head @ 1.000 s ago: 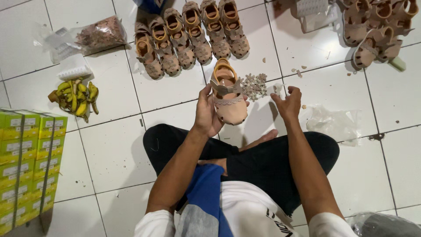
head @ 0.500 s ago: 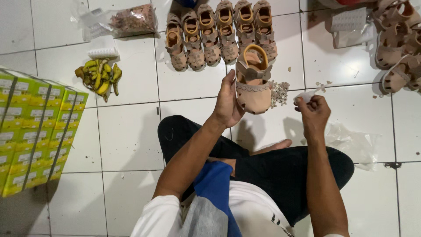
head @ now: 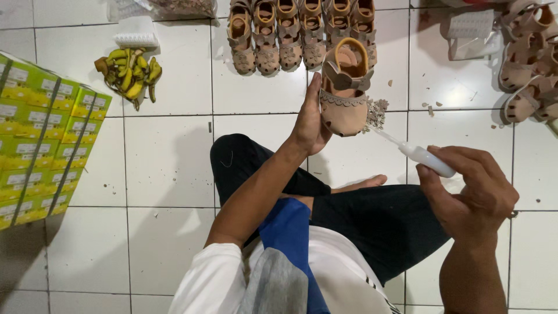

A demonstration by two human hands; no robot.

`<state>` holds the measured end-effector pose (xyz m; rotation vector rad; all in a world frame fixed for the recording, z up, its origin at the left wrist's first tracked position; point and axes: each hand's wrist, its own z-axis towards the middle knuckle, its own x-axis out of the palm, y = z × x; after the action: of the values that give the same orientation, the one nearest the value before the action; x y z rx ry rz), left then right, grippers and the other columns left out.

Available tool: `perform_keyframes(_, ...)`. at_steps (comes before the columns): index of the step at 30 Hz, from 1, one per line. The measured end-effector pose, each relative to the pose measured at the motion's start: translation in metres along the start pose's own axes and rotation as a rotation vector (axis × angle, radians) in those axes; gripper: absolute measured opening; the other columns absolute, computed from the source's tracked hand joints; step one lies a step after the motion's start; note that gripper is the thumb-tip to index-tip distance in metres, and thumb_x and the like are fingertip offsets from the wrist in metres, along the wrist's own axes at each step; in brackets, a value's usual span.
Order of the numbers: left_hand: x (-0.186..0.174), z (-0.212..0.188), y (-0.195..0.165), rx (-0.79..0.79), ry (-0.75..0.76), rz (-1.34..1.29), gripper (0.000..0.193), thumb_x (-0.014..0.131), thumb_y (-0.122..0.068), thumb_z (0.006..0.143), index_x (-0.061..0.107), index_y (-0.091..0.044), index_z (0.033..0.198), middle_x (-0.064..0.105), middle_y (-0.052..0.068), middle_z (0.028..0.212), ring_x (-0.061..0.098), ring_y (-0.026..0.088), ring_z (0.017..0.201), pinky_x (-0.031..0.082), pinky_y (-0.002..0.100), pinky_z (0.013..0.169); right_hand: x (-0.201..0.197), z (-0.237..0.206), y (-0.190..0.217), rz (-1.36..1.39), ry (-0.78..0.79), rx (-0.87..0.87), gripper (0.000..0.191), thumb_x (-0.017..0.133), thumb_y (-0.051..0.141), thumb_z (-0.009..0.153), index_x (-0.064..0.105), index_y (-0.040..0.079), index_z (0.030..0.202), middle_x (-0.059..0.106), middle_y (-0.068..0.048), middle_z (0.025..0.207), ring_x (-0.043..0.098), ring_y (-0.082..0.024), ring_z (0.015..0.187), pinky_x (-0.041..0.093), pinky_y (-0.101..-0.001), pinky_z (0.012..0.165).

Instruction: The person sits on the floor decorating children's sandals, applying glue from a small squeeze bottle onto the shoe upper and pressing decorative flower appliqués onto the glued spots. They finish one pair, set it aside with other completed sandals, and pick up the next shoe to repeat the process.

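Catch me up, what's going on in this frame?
A person sits cross-legged on a white tiled floor. The left hand holds up a small beige sandal; the right hand points a white applicator tube at its side. A row of matching sandals, bananas and green boxes lie around.

The left hand [head: 311, 119] holds a child's sandal [head: 344, 93] above the tiled floor [head: 168, 157], in front of the crossed legs [head: 349, 215]. To its right, the right hand [head: 471, 192] holds a glue tube [head: 421, 156], nozzle towards the sandal. A row of sandals [head: 296, 35] lies beyond. More sandals [head: 532, 64] lie far right, bananas [head: 131, 72] and stacked boxes [head: 35, 134] left.
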<state>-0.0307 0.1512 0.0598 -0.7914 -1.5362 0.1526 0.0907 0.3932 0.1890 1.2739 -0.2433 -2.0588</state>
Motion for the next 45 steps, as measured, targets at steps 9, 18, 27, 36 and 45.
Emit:
perform_keyframes(9, 0.002, -0.004, -0.004, 0.046, 0.040, -0.009, 0.068, 0.034, -0.056, 0.111, 0.034, -0.007, 0.158, 0.052, 0.014, 0.149, 0.057, 0.023, 0.133, 0.053, 0.041, 0.111, 0.003, 0.010, 0.012, -0.086, 0.029, -0.088, 0.025, 0.088, 0.002, 0.094, 0.073, -0.001, 0.114, 0.074, -0.017, 0.105, 0.076, -0.023, 0.093, 0.063, -0.0278, 0.074)
perform_keyframes(18, 0.003, -0.004, -0.002, 0.036, 0.041, 0.003, 0.067, 0.031, -0.055, 0.111, 0.032, -0.008, 0.158, 0.052, 0.014, 0.148, 0.056, 0.024, 0.133, 0.053, 0.042, 0.112, 0.005, 0.013, 0.017, -0.140, 0.049, -0.084, 0.024, 0.088, 0.005, 0.092, 0.074, -0.001, 0.111, 0.075, -0.016, 0.105, 0.075, -0.023, 0.092, 0.063, -0.0289, 0.072)
perform_keyframes(27, 0.001, -0.004, 0.001, 0.025, 0.013, 0.003, 0.067, 0.030, -0.055, 0.111, 0.031, -0.008, 0.159, 0.050, 0.014, 0.150, 0.054, 0.025, 0.136, 0.051, 0.042, 0.114, 0.009, 0.013, 0.018, -0.186, 0.064, -0.086, 0.024, 0.088, 0.007, 0.091, 0.074, -0.001, 0.109, 0.074, -0.017, 0.104, 0.075, -0.024, 0.092, 0.063, -0.0303, 0.072)
perform_keyframes(36, 0.002, -0.004, 0.002, 0.026, 0.004, 0.048, 0.068, 0.028, -0.055, 0.109, 0.026, -0.010, 0.159, 0.047, 0.015, 0.151, 0.053, 0.025, 0.136, 0.052, 0.043, 0.113, 0.008, 0.013, 0.019, -0.188, 0.059, -0.076, 0.024, 0.088, 0.006, 0.091, 0.074, -0.001, 0.109, 0.074, -0.017, 0.103, 0.075, -0.024, 0.089, 0.062, -0.0300, 0.070)
perform_keyframes(45, 0.003, -0.006, 0.005, 0.032, 0.044, 0.025, 0.068, 0.030, -0.056, 0.111, 0.031, -0.007, 0.158, 0.052, 0.016, 0.147, 0.058, 0.024, 0.132, 0.055, 0.042, 0.110, 0.007, 0.007, 0.015, -0.208, 0.055, -0.086, 0.023, 0.088, 0.006, 0.094, 0.074, 0.000, 0.110, 0.074, -0.016, 0.103, 0.075, -0.023, 0.091, 0.062, -0.0282, 0.070)
